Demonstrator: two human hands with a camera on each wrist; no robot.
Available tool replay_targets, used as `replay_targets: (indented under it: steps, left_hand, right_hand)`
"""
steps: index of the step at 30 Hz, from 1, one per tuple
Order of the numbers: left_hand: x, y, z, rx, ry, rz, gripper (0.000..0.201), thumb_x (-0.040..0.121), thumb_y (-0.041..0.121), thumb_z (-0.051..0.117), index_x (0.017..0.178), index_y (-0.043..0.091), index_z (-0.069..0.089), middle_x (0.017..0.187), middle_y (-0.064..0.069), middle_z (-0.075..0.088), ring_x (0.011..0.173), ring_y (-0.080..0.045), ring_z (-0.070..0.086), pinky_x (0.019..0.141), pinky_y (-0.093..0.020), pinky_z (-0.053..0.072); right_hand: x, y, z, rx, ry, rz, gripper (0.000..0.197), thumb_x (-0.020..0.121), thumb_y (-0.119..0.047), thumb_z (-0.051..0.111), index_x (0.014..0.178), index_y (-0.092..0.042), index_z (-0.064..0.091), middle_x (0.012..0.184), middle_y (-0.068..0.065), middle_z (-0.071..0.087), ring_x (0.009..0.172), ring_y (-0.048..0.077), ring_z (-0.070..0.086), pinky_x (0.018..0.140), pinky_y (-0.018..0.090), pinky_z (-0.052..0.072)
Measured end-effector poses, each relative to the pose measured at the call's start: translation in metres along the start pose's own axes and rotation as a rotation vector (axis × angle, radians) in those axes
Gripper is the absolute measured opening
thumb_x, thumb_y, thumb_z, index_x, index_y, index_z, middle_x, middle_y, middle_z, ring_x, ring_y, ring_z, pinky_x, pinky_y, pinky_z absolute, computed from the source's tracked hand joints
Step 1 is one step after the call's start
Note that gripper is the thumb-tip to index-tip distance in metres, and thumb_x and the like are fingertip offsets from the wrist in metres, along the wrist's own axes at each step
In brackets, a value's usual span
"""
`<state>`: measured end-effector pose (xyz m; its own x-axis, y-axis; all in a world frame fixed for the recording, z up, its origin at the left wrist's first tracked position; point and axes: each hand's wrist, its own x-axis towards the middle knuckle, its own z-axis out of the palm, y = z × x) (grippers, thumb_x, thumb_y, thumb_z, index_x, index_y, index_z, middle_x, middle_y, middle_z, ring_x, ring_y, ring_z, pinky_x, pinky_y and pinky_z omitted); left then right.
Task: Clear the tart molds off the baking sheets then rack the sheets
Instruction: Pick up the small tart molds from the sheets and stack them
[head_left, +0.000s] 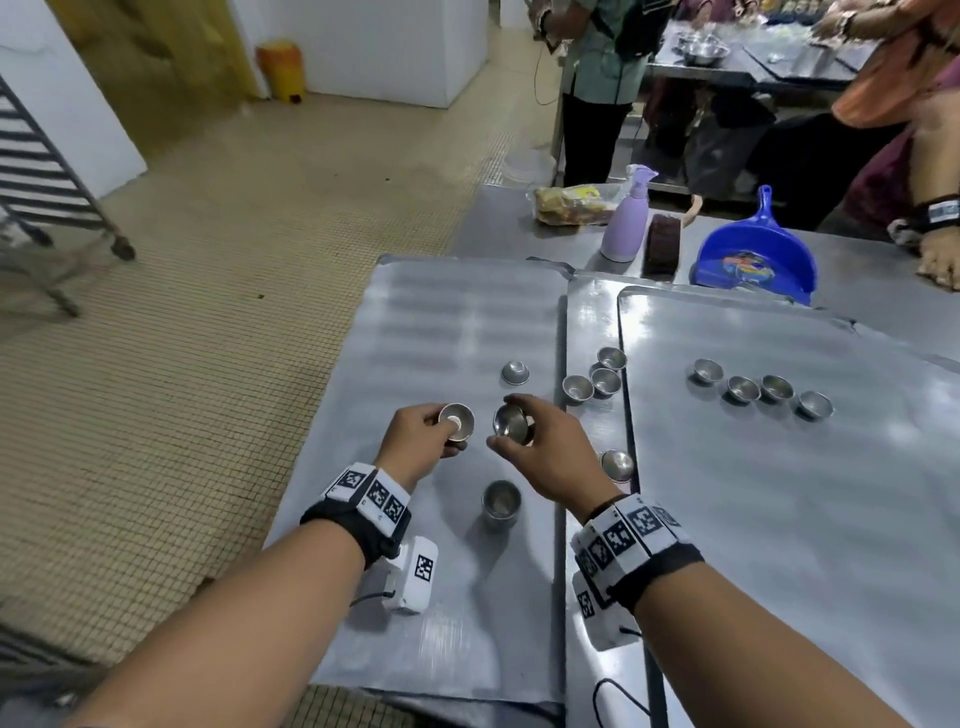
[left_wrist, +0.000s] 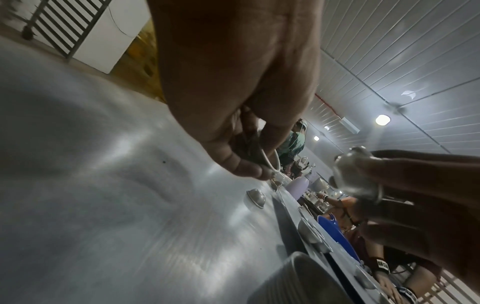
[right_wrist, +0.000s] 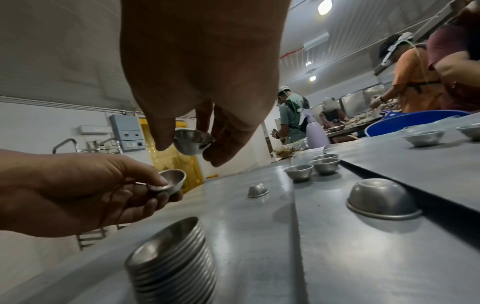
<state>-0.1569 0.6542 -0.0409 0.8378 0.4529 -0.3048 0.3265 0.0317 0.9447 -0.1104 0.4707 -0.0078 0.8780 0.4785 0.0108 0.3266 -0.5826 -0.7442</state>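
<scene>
Above a flat silver metal baking sheet (head_left: 447, 322), the left hand (head_left: 421, 439) pinches a small round steel tart mold (head_left: 456, 420) between thumb and fingers. The right hand (head_left: 545, 449) grips another small steel tart mold (head_left: 511, 422), tilted, just beside it. A stack of nested steel molds (head_left: 500, 504) stands on the sheet below. Loose molds lie nearby, one upside-down mold (head_left: 515, 372) beyond the hands.

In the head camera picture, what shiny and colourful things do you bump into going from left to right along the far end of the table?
Bagged food → purple spray bottle → dark brown block → blue dustpan → another person's hand resting on the table.
</scene>
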Motion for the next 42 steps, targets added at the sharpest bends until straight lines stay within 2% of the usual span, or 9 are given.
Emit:
replay_targets:
  steps: [3, 6, 12, 18, 23, 26, 32, 37, 42]
  left_hand:
    - [-0.014, 0.003, -0.003, -0.127, -0.027, -0.035, 0.022, 0.094, 0.0, 0.057, 0.109, -0.002, 0.072, 0.095, -0.021, 0.072, 0.073, -0.024, 0.072, 0.066, -0.027, 0.058]
    - [-0.029, 0.015, -0.002, -0.283, -0.069, -0.052, 0.024, 0.092, -0.002, 0.053, 0.099, 0.001, 0.076, 0.095, -0.024, 0.073, 0.082, -0.028, 0.071, 0.077, -0.036, 0.061]
    - [-0.039, 0.029, 0.005, -0.477, -0.107, -0.078, 0.027, 0.097, 0.008, 0.046, 0.092, -0.002, 0.071, 0.081, -0.016, 0.072, 0.07, -0.021, 0.068, 0.076, -0.04, 0.058]
    - [-0.029, 0.02, 0.004, -0.387, -0.064, -0.108, 0.017, 0.093, 0.005, 0.056, 0.092, -0.005, 0.069, 0.087, -0.023, 0.067, 0.079, -0.029, 0.065, 0.075, -0.038, 0.055]
    - [-0.009, 0.005, 0.008, -0.106, -0.007, -0.046, 0.014, 0.092, -0.002, 0.06, 0.086, 0.006, 0.07, 0.078, -0.016, 0.069, 0.063, -0.023, 0.065, 0.06, -0.024, 0.055]
    - [-0.002, 0.004, 0.014, 0.01, -0.029, -0.004, 0.014, 0.093, -0.003, 0.059, 0.087, 0.004, 0.07, 0.072, -0.012, 0.069, 0.06, -0.021, 0.065, 0.055, -0.02, 0.053]
    - [0.005, 0.014, 0.031, 0.121, -0.127, 0.053, 0.011, 0.091, -0.002, 0.06, 0.092, 0.0, 0.071, 0.075, -0.011, 0.069, 0.061, -0.021, 0.068, 0.056, -0.022, 0.052]
    - [0.006, 0.018, 0.037, 0.15, -0.15, 0.074, 0.011, 0.09, -0.002, 0.062, 0.088, 0.005, 0.071, 0.074, -0.009, 0.069, 0.063, -0.023, 0.068, 0.055, -0.022, 0.052]
    - [0.007, 0.016, 0.037, 0.163, -0.155, 0.072, 0.011, 0.09, -0.002, 0.061, 0.09, 0.003, 0.071, 0.075, -0.01, 0.069, 0.061, -0.021, 0.068, 0.056, -0.023, 0.052]
  right_hand:
    - [0.003, -0.007, 0.008, -0.021, -0.014, -0.043, 0.061, 0.082, -0.039, 0.077, 0.136, -0.019, 0.057, 0.128, -0.002, 0.065, 0.113, 0.017, 0.062, 0.098, 0.032, 0.047]
    - [0.007, -0.014, 0.014, -0.039, -0.049, -0.058, 0.061, 0.08, -0.044, 0.076, 0.134, -0.026, 0.057, 0.121, -0.005, 0.069, 0.111, 0.015, 0.064, 0.094, 0.032, 0.049]
    - [0.013, -0.018, 0.02, -0.061, -0.033, -0.059, 0.06, 0.077, -0.048, 0.077, 0.132, -0.034, 0.056, 0.114, -0.007, 0.072, 0.108, 0.016, 0.065, 0.089, 0.034, 0.051]
    - [0.005, -0.007, 0.01, -0.07, -0.087, -0.025, 0.075, 0.078, -0.057, 0.076, 0.142, -0.03, 0.049, 0.131, -0.006, 0.064, 0.113, 0.011, 0.063, 0.093, 0.033, 0.051]
    - [-0.001, 0.034, -0.026, -0.351, -0.021, 0.142, 0.046, 0.089, -0.043, 0.065, 0.131, -0.024, 0.06, 0.133, -0.001, 0.061, 0.119, 0.021, 0.058, 0.094, 0.034, 0.046]
    - [-0.006, 0.06, -0.048, -0.49, -0.036, 0.276, 0.044, 0.089, -0.032, 0.062, 0.132, -0.022, 0.059, 0.135, 0.003, 0.058, 0.121, 0.026, 0.057, 0.094, 0.036, 0.045]
    - [-0.013, 0.094, -0.051, -0.589, -0.148, 0.363, 0.021, 0.094, -0.023, 0.041, 0.093, -0.014, 0.06, 0.104, 0.009, 0.059, 0.098, 0.031, 0.062, 0.074, 0.034, 0.047]
    - [-0.013, 0.099, -0.044, -0.551, -0.133, 0.357, 0.028, 0.094, -0.022, 0.046, 0.109, -0.01, 0.066, 0.114, 0.012, 0.054, 0.1, 0.035, 0.061, 0.084, 0.036, 0.048]
    - [-0.011, 0.096, -0.037, -0.52, -0.111, 0.329, 0.028, 0.093, -0.022, 0.048, 0.113, -0.01, 0.063, 0.112, 0.014, 0.063, 0.103, 0.036, 0.06, 0.084, 0.036, 0.047]
